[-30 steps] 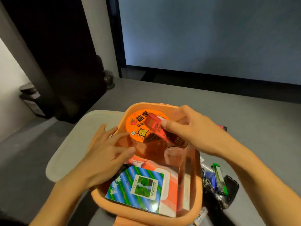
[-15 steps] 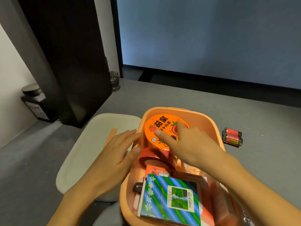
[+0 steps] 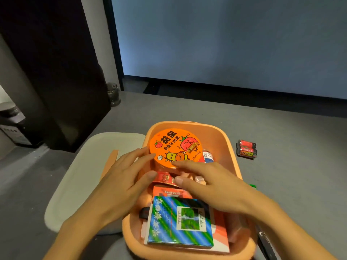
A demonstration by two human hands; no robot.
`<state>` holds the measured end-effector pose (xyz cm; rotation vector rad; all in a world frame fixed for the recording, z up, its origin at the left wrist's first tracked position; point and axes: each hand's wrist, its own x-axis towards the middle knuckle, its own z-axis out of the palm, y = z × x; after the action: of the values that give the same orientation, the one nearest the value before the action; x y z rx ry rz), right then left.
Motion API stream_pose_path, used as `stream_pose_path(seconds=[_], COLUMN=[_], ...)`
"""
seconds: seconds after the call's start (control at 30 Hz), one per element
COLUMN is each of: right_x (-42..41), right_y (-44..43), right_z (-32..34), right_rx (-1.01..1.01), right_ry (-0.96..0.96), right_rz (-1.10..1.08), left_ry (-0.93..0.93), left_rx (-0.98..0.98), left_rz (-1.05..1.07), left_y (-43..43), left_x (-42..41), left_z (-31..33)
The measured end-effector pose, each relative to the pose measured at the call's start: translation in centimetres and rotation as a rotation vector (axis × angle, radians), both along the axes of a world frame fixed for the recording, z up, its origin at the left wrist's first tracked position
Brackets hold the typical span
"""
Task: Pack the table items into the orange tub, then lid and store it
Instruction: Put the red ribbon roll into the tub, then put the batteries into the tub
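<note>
Grey table [image 3: 281,128]. Pale lid [image 3: 78,177] lies flat, left of the orange tub [image 3: 228,147], touching it. Tub mid-table, packed: round noodle cup [image 3: 175,147] at the far end, striped blue-green box [image 3: 180,222] at the near end.

Left hand [image 3: 120,184] reaches in over the tub's left rim, palm down, fingers loosely spread, fingertips against the cup's side, thumb on a red roll [image 3: 166,178].

Right hand [image 3: 210,186] palm down over the tub's middle, fingers extended leftward, thumb at the roll; nothing clasped.

Batteries [image 3: 247,148] on the table, right of the tub, apart.
</note>
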<state>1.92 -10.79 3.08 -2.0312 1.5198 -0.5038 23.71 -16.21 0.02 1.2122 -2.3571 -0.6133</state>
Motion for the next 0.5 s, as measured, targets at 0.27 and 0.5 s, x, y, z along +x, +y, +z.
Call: stream_pose_path(seconds=[0.27,0.5], right_x=[-12.6,-23.0], right_y=[2.5,2.6], right_z=[-1.1,-4.6], right_rx=[-0.267,-0.176], right_ry=[0.146,0.174], right_rz=[-0.335,-0.333], left_ry=[-0.076,-0.130], left_rx=[-0.141,-0.160], left_rz=[-0.128,-0.157], left_y=[3.7,7.4], left_x=[-8.5,-19.4], left_z=[2.7,2.6])
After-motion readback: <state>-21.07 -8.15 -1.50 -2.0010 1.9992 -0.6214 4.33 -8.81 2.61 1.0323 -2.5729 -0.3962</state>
